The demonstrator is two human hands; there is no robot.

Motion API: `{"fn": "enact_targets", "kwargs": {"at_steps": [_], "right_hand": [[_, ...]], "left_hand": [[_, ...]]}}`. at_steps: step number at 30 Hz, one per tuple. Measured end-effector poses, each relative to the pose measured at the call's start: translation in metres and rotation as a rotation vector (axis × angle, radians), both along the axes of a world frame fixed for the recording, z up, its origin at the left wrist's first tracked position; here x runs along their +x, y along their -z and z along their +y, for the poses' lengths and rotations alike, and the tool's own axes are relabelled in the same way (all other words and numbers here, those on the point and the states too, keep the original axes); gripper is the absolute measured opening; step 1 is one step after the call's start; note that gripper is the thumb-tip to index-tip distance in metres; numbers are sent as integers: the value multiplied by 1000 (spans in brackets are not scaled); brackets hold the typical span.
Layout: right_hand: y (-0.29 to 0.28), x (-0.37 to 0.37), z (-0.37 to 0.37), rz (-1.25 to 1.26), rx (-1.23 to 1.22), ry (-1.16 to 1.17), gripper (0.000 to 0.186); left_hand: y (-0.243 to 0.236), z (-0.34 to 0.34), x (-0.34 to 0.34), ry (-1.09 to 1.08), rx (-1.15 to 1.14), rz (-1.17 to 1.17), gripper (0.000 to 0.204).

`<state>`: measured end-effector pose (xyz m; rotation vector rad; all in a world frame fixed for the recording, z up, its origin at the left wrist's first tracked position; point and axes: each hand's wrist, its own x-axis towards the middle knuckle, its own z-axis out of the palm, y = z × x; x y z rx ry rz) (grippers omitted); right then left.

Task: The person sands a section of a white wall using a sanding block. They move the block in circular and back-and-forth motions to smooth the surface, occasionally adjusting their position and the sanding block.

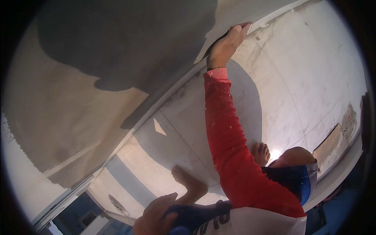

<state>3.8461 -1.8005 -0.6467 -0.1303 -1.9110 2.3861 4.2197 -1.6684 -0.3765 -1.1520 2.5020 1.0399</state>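
Note:
My right arm, in a red sleeve dusted with pale specks, stretches up to the low strip where the wall meets the tiled surface. At its end my right hand [229, 44] rests along the narrow pale skirting strip [158, 102], fingers together and bent toward it. Whatever lies under the fingers is hidden. A dark patch beside the hand on the plastered wall [78, 98] looks like its shadow. My left hand cannot be made out; skin at the lower edge near my blue shorts appears to be my knee.
Both bare feet, one of them here [192, 184], stand on pale marble-like floor tiles [282, 98] with thin joints. A brown flat piece [327, 143] lies near a rough patch at the right. Past the raised floor edge there is a drop to a bluish area below.

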Motion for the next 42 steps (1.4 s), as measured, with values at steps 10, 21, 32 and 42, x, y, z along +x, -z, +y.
{"fn": "enact_targets", "kwargs": {"at_steps": [10, 21, 32, 42], "right_hand": [[-9, 110, -25, -160, -107, -273, 84], [6, 292, -44, 84, -20, -467, 84], [16, 0, 8, 30, -219, -222, 76], [21, 300, -45, 113, 91, -520, 82]], "left_hand": [[0, -8, -5, 109, -395, -44, 43], [-10, -5, -34, 205, -262, 103, 45], [-39, 14, -12, 26, 32, 94, 46], [-22, -6, 3, 159, -14, -53, 51]]}}
